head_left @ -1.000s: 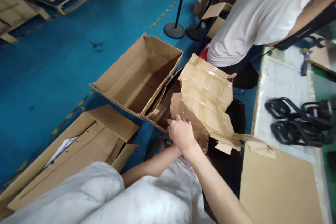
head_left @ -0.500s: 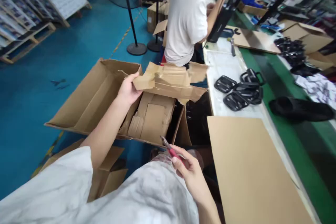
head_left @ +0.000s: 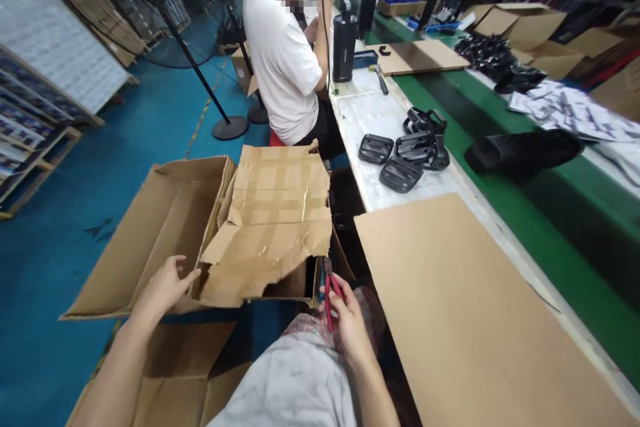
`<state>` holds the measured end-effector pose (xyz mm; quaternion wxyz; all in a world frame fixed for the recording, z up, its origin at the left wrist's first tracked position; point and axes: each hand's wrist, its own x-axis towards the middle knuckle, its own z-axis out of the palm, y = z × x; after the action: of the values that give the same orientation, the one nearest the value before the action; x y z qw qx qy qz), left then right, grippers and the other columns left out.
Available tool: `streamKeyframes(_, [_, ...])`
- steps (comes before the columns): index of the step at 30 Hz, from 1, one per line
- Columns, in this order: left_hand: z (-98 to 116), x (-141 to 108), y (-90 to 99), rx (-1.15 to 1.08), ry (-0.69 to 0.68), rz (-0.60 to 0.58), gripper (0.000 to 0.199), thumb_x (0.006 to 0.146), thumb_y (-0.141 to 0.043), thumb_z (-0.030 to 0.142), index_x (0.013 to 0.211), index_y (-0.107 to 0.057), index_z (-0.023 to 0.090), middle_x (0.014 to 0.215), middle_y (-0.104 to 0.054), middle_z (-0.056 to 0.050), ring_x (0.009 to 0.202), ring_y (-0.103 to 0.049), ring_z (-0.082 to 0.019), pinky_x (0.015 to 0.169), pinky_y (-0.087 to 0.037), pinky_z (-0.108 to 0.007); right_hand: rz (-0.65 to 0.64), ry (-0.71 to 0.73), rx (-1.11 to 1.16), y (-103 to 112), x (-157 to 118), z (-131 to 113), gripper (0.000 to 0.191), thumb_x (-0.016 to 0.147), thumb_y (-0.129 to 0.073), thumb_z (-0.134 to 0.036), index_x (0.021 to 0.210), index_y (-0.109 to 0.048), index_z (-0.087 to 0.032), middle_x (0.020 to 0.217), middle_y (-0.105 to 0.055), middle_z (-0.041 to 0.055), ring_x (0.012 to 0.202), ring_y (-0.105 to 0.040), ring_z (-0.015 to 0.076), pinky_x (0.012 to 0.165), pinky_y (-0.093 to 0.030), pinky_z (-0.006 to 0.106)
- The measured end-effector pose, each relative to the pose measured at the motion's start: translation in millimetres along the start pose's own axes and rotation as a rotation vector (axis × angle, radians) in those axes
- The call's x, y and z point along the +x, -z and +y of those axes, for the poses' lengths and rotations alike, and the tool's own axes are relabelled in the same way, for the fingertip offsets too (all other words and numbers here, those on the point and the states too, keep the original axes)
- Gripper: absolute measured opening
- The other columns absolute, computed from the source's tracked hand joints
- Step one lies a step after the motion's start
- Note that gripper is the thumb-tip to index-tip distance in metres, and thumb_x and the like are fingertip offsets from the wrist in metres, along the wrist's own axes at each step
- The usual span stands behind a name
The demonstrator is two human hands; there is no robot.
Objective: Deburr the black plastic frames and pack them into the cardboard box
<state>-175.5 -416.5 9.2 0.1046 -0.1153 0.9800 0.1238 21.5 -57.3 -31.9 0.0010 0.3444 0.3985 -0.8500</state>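
Observation:
Red-handled pliers [head_left: 329, 300] are gripped in my right hand [head_left: 347, 317], with the jaws pointing away from me and the handles spread. My left hand [head_left: 163, 290] has its fingers apart, close to the corner of a torn, taped cardboard sheet [head_left: 280, 203]. That sheet lies over an open carton and hides most of what is inside. A larger open cardboard box [head_left: 155, 227] stands directly left of it.
To the right, a brown cardboard panel [head_left: 465, 307] lies on the workbench. Several black plastic parts [head_left: 401, 173] sit beyond it, beside a green conveyor [head_left: 540, 193]. A co-worker in a white shirt [head_left: 283, 60] sits ahead. Another open carton [head_left: 170, 373] is below my left arm.
My left hand has let go of the torn cardboard and drawn back toward me; the sheet now lies flat across the carton. The pliers have turned more upright and their handles have spread. The view has shifted right.

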Motion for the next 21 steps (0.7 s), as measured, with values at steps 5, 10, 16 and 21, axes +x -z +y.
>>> streamKeyframes(5, [101, 20, 5.1, -0.099, -0.356, 0.031, 0.064, 0.087, -0.053, 0.068, 0.132, -0.059, 0.022, 0.141, -0.062, -0.016, 0.126, -0.065, -0.034, 0.106, -0.053, -0.048, 0.037, 0.028, -0.059, 7, 10, 6, 0.069, 0.074, -0.082, -0.055, 0.13, -0.056, -0.023, 0.105, -0.073, 0.0065, 0.057, -0.06, 0.0126, 0.045, -0.046, 0.025])
streamKeyframes(10, [264, 51, -71.7, -0.305, -0.923, -0.142, 0.063, 0.092, -0.055, 0.062, 0.14, -0.056, 0.02, 0.155, -0.052, -0.015, 0.144, -0.05, -0.029, 0.117, -0.044, -0.045, 0.104, 0.107, -0.14, 26, 5, 14, 0.062, 0.079, -0.078, -0.059, 0.127, -0.062, -0.023, 0.111, -0.074, 0.0096, 0.072, -0.067, 0.0176, 0.062, -0.054, 0.03])
streamKeyframes(16, [377, 97, -126.2, 0.376, -1.323, -0.289, 0.101, 0.075, -0.077, 0.064, 0.153, -0.043, 0.01, 0.167, -0.034, -0.023, 0.157, -0.027, -0.039, 0.124, -0.027, -0.051, 0.129, 0.065, -0.141, 35, -9, 32, 0.071, 0.082, -0.074, -0.064, 0.138, -0.056, -0.024, 0.112, -0.073, 0.0123, 0.064, -0.062, 0.0172, 0.049, -0.048, 0.028])
streamKeyframes(21, [384, 111, -112.8, 0.695, -1.431, -0.163, 0.087, 0.073, -0.075, 0.072, 0.131, -0.062, 0.009, 0.136, -0.063, -0.025, 0.131, -0.053, -0.039, 0.109, -0.036, -0.046, 0.074, 0.067, -0.063, 14, -14, 13, 0.065, 0.088, -0.07, -0.06, 0.14, -0.052, -0.025, 0.118, -0.068, 0.0119, 0.07, -0.064, 0.0172, 0.053, -0.054, 0.03])
